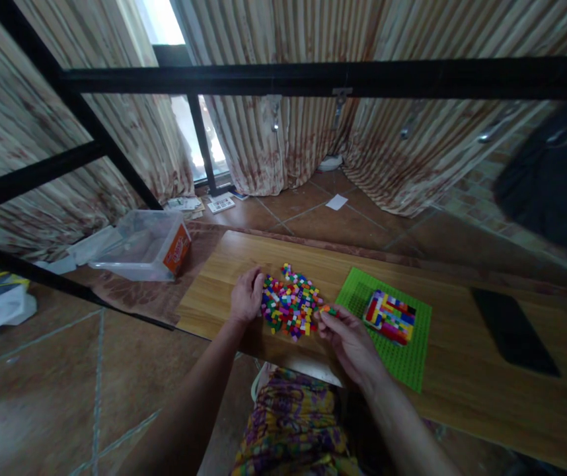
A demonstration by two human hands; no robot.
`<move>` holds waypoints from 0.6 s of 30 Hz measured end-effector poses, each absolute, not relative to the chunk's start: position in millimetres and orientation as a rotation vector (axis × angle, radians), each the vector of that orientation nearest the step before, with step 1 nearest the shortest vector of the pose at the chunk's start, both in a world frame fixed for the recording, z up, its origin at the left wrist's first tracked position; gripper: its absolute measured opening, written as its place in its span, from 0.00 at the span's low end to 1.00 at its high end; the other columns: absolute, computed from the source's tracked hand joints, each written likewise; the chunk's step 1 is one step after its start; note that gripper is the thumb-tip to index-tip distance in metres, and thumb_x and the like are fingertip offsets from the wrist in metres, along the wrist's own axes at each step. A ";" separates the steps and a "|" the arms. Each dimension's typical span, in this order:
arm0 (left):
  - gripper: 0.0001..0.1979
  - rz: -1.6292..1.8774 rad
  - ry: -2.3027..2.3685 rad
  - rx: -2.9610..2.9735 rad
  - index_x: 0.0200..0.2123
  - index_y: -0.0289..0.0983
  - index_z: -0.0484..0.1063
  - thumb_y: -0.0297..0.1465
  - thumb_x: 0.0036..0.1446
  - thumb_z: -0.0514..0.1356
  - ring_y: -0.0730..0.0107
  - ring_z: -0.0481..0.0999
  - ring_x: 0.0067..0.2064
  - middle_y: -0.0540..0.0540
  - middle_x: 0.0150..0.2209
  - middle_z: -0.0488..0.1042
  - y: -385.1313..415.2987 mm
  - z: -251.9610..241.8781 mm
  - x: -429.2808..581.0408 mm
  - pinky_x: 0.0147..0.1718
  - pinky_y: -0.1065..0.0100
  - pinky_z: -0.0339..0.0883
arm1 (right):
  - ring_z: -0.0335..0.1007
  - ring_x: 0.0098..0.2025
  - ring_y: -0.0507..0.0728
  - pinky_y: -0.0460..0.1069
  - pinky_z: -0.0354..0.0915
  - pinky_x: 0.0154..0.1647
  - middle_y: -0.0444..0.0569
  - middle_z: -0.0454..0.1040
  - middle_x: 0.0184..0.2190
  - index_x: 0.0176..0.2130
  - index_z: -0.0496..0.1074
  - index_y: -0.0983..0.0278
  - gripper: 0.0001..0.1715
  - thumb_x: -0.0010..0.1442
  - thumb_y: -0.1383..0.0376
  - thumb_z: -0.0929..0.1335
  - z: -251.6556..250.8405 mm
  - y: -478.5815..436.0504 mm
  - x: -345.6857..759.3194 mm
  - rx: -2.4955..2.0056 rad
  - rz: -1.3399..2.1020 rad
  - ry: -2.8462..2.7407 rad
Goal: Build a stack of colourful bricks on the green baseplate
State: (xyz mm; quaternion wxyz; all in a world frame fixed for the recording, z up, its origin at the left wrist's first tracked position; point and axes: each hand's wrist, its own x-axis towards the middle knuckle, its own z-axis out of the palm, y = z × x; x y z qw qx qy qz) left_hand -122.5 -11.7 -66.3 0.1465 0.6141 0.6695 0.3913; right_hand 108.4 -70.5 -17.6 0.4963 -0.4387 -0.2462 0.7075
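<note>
A heap of small multicoloured toy bricks [291, 304] lies loose on the wooden board [214, 284]. My left hand [247, 294] rests on the board at the heap's left edge, thumb and fingers slightly apart, with nothing visible in it. At the heap's right side, my right hand [345, 334] pinches small toy bricks, orange and green ones showing at the fingertips. To the right of this hand is a green baseplate [350, 291]. A low rectangular build of many-coloured bricks [391, 318] sits on it.
A clear plastic bin [139, 248] with an orange label stands left of the board. Farther right on the board lies a dark flat object [514, 330]. A black metal rail [283, 79] crosses in front of striped curtains [244, 39]. White paper [336, 201] lies on the tiled floor.
</note>
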 end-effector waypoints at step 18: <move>0.23 1.136 1.937 1.760 0.51 0.36 0.72 0.42 0.66 0.46 0.56 0.73 0.53 0.39 0.49 0.76 -12.9 -66.5 -121.5 0.54 0.54 0.66 | 0.50 0.20 0.44 0.41 0.48 0.17 0.37 0.63 0.19 0.33 0.78 0.63 0.17 0.45 0.57 0.78 -19.7 -66.7 106.1 -1.106 1.658 -0.617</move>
